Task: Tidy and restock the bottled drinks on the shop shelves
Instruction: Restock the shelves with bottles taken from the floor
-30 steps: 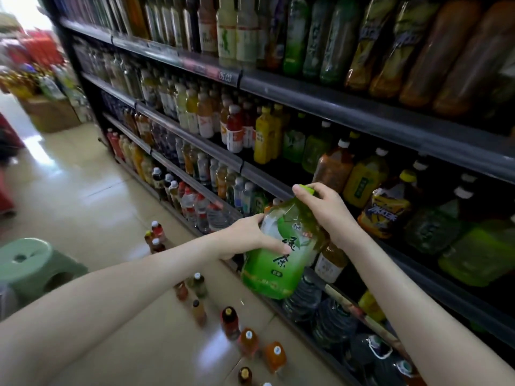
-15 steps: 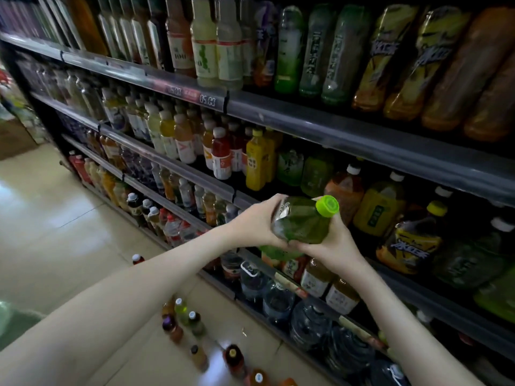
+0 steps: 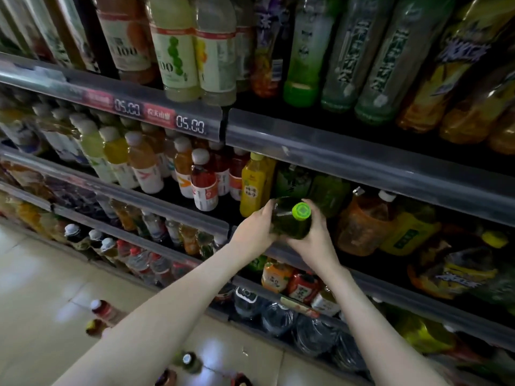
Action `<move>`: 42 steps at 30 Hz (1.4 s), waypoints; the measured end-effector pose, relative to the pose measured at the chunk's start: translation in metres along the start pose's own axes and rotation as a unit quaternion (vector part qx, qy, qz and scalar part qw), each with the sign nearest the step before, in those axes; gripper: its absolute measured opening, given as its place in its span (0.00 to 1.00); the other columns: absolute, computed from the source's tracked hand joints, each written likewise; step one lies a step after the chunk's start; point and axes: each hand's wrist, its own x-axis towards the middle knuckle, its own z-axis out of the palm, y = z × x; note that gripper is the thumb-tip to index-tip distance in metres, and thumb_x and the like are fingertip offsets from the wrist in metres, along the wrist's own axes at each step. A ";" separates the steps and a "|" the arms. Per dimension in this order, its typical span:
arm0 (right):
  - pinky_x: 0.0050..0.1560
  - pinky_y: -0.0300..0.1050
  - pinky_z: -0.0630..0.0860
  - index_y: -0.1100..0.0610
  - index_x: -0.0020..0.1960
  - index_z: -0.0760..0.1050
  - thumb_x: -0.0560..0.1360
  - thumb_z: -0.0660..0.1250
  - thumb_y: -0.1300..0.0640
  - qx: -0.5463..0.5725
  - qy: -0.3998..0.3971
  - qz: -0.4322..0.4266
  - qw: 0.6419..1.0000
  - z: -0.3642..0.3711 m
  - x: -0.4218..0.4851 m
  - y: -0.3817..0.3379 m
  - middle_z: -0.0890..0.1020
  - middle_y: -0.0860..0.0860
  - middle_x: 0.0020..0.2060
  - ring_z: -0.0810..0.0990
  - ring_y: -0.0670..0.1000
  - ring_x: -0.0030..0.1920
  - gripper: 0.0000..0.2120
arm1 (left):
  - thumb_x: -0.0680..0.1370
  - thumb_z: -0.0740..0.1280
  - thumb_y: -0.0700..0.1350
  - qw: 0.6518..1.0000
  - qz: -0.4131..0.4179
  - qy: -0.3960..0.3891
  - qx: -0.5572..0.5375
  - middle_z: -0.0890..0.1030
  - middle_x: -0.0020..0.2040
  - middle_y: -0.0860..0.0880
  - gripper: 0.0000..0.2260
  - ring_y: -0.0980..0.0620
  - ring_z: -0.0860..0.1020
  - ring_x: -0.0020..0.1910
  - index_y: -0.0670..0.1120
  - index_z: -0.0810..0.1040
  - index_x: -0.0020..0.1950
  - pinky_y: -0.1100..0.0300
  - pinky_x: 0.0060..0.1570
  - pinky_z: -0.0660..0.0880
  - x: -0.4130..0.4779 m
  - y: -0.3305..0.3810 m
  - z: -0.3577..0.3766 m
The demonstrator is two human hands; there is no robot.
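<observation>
Closest to us, small loose bottles (image 3: 103, 312) stand on the pale tiled floor (image 3: 41, 274), waiting their turn. Above them our two bare forearms reach away toward the drinks shelving.

Our left hand (image 3: 255, 232) grips the left side of a green tea bottle (image 3: 287, 225). Our right hand (image 3: 313, 242) cups it from beneath and the right. Both hands have their fingers curled firmly round it.

A second ago we held this bottle lower down, nearly upright, with its label facing us. Now it is raised and tipped flat, its bright green cap (image 3: 301, 211) pointing back at us. Its base points into the mouth of the middle shelf (image 3: 167, 208).

Just left of it stands a yellow bottle (image 3: 253, 185). Behind it are dark green bottles (image 3: 328, 190) that look like the same kind, so we judge this is the right row. The bottle is not yet set down. It probably needs sliding in and standing upright without knocking its neighbours.
</observation>
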 end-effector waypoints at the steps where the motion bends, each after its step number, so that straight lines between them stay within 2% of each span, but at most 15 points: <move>1: 0.63 0.43 0.69 0.49 0.71 0.62 0.63 0.80 0.50 0.024 0.013 0.024 0.999 0.006 0.005 0.002 0.69 0.52 0.69 0.70 0.46 0.66 0.42 | 0.76 0.66 0.42 1.000 -0.002 -0.003 0.000 0.77 0.61 0.40 0.30 0.41 0.78 0.56 0.44 0.58 0.75 0.52 0.49 0.74 0.004 -0.004 0.002; 4: 0.65 0.53 0.73 0.52 0.71 0.65 0.63 0.81 0.51 0.068 0.027 0.073 0.995 0.017 0.021 0.005 0.72 0.53 0.67 0.73 0.52 0.66 0.42 | 0.79 0.63 0.41 1.000 -0.025 -0.001 -0.014 0.77 0.61 0.39 0.26 0.39 0.77 0.57 0.41 0.59 0.75 0.53 0.50 0.72 0.014 -0.011 0.007; 8: 0.64 0.44 0.67 0.48 0.75 0.60 0.70 0.76 0.57 0.047 0.009 0.092 0.995 0.019 0.052 0.011 0.69 0.51 0.71 0.68 0.52 0.70 0.39 | 0.80 0.61 0.42 0.997 -0.070 0.002 -0.028 0.78 0.59 0.38 0.25 0.40 0.78 0.55 0.39 0.57 0.75 0.53 0.49 0.73 0.024 -0.019 0.012; 10: 0.63 0.44 0.65 0.47 0.76 0.57 0.71 0.75 0.58 0.030 -0.009 0.110 0.993 0.020 0.066 0.012 0.67 0.50 0.73 0.66 0.52 0.72 0.41 | 0.80 0.61 0.42 0.996 -0.083 0.006 -0.039 0.77 0.61 0.39 0.26 0.40 0.78 0.57 0.39 0.56 0.75 0.52 0.51 0.73 0.030 -0.022 0.014; 13: 0.68 0.48 0.64 0.48 0.78 0.52 0.71 0.74 0.61 -0.039 -0.015 0.109 0.993 0.026 0.074 0.013 0.62 0.51 0.75 0.61 0.53 0.74 0.44 | 0.80 0.61 0.40 0.997 -0.049 0.010 -0.055 0.68 0.71 0.38 0.30 0.40 0.74 0.62 0.39 0.49 0.78 0.53 0.54 0.73 0.030 -0.023 0.017; 16: 0.68 0.50 0.65 0.48 0.79 0.48 0.73 0.72 0.61 -0.110 0.008 0.095 0.989 0.030 0.078 0.013 0.59 0.52 0.77 0.60 0.54 0.75 0.44 | 0.77 0.59 0.33 0.998 0.057 0.015 0.025 0.52 0.77 0.38 0.34 0.39 0.62 0.73 0.41 0.43 0.78 0.58 0.59 0.72 0.024 -0.033 0.024; 18: 0.64 0.49 0.68 0.46 0.79 0.46 0.75 0.70 0.59 -0.146 0.017 0.107 0.983 0.030 0.083 0.014 0.60 0.53 0.77 0.64 0.56 0.73 0.43 | 0.76 0.58 0.31 0.989 0.108 0.002 0.103 0.46 0.78 0.37 0.36 0.40 0.51 0.77 0.41 0.41 0.78 0.54 0.72 0.60 0.025 -0.042 0.025; 20: 0.59 0.45 0.69 0.44 0.78 0.44 0.76 0.69 0.55 -0.151 0.015 0.122 0.981 0.032 0.082 0.019 0.60 0.53 0.76 0.66 0.56 0.72 0.42 | 0.75 0.57 0.31 0.983 0.120 0.010 0.140 0.44 0.78 0.39 0.36 0.41 0.46 0.77 0.41 0.41 0.78 0.51 0.75 0.49 0.026 -0.047 0.028; 23: 0.57 0.43 0.70 0.43 0.78 0.42 0.77 0.68 0.51 -0.142 0.030 0.107 0.984 0.038 0.074 0.026 0.61 0.54 0.76 0.68 0.56 0.71 0.42 | 0.76 0.55 0.32 0.984 0.107 0.032 0.139 0.43 0.78 0.39 0.34 0.41 0.46 0.77 0.40 0.41 0.78 0.51 0.74 0.46 0.029 -0.047 0.039; 28: 0.43 0.39 0.71 0.46 0.78 0.41 0.78 0.67 0.51 -0.181 0.064 0.087 0.978 0.048 0.078 0.027 0.63 0.57 0.75 0.78 0.56 0.60 0.42 | 0.78 0.53 0.33 0.989 0.059 0.056 0.123 0.40 0.77 0.38 0.32 0.40 0.43 0.77 0.38 0.38 0.76 0.53 0.75 0.42 0.040 -0.042 0.053; 30: 0.45 0.38 0.71 0.46 0.79 0.40 0.78 0.67 0.53 -0.170 0.059 0.072 0.981 0.048 0.074 0.024 0.60 0.56 0.76 0.77 0.55 0.61 0.41 | 0.79 0.52 0.34 0.988 0.048 0.065 0.133 0.38 0.77 0.38 0.31 0.41 0.42 0.77 0.38 0.35 0.75 0.53 0.75 0.41 0.040 -0.040 0.058; 32: 0.50 0.38 0.71 0.47 0.79 0.40 0.78 0.67 0.56 -0.146 0.055 0.047 0.987 0.046 0.063 0.022 0.59 0.56 0.76 0.73 0.55 0.65 0.42 | 0.80 0.52 0.36 0.985 0.031 0.072 0.151 0.37 0.77 0.39 0.32 0.41 0.41 0.77 0.39 0.31 0.73 0.52 0.74 0.40 0.034 -0.038 0.066; 35: 0.59 0.40 0.66 0.46 0.79 0.41 0.77 0.66 0.60 -0.139 0.046 0.017 0.989 0.041 0.032 0.025 0.59 0.55 0.76 0.65 0.54 0.72 0.42 | 0.78 0.58 0.39 0.990 0.006 0.066 0.126 0.39 0.78 0.41 0.37 0.41 0.41 0.77 0.43 0.34 0.76 0.48 0.74 0.42 0.017 -0.032 0.082; 37: 0.63 0.40 0.63 0.46 0.79 0.45 0.78 0.65 0.60 -0.138 0.040 0.002 0.990 0.037 -0.001 0.038 0.61 0.53 0.75 0.62 0.51 0.73 0.39 | 0.78 0.60 0.41 0.993 0.015 0.053 0.107 0.41 0.78 0.40 0.37 0.40 0.42 0.77 0.44 0.38 0.78 0.45 0.74 0.45 -0.003 -0.025 0.100; 42: 0.67 0.42 0.64 0.55 0.75 0.61 0.78 0.65 0.61 -0.154 -0.020 -0.025 0.988 0.017 -0.100 0.098 0.71 0.53 0.69 0.68 0.51 0.69 0.27 | 0.77 0.65 0.39 0.999 0.030 0.025 0.025 0.53 0.76 0.35 0.32 0.37 0.53 0.76 0.38 0.53 0.77 0.41 0.73 0.56 -0.069 0.000 0.164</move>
